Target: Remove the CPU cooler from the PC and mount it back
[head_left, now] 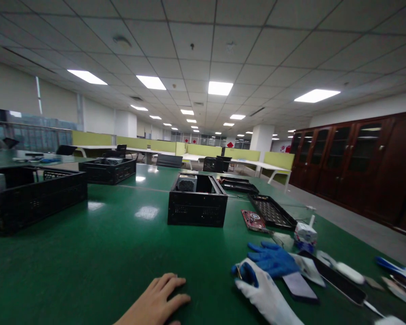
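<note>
My bare left hand (pixel 159 300) is low in the view, just above or on the green tabletop (pixel 122 262), fingers stretched out and holding nothing. My right hand (pixel 262 289) wears a white glove with blue on the palm side. Its fingers curl toward the thumb, with a small yellowish thing at the tips that I cannot make out. Right behind it lies a loose blue work glove (pixel 274 258), its white cuff to the right. A grey flat block (pixel 301 287) sits beside the right hand. Farther off, a black computer case (pixel 198 208) stands open-topped with a power supply (pixel 186 183) inside.
More open computer cases stand left (pixel 37 201) and back left (pixel 108 170). On the right are a red circuit board (pixel 253 220), a black side panel (pixel 274 211), a small white-and-blue container (pixel 305 235), a long black tray (pixel 334 277) and blurred tools near the table edge.
</note>
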The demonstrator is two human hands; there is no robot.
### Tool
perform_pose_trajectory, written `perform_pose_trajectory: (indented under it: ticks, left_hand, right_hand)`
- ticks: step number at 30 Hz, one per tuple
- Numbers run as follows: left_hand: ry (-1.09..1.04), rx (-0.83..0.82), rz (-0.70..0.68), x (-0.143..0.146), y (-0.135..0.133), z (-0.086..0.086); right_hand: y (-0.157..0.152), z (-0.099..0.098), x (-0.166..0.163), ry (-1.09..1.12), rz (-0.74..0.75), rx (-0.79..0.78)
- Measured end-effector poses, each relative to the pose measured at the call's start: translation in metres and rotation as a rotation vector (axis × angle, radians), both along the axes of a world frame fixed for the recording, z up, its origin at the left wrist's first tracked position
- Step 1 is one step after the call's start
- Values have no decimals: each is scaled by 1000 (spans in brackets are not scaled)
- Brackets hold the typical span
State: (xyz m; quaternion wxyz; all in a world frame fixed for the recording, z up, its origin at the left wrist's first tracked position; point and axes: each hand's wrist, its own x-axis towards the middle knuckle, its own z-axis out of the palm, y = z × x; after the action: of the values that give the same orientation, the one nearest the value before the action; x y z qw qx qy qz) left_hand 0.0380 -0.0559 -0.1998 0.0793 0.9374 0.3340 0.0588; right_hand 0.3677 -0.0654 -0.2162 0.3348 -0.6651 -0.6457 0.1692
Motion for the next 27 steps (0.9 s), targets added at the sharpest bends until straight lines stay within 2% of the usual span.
perform_pose_trajectory:
  ticks: [14, 27]
  left_hand:
    - [-101, 57, -63, -8, 4, -12]
    - [-129, 95, -103, -8, 12, -18]
  right_hand:
    - [-2, 6, -3, 9, 33, 10]
    - [5, -21, 10, 52, -77, 47]
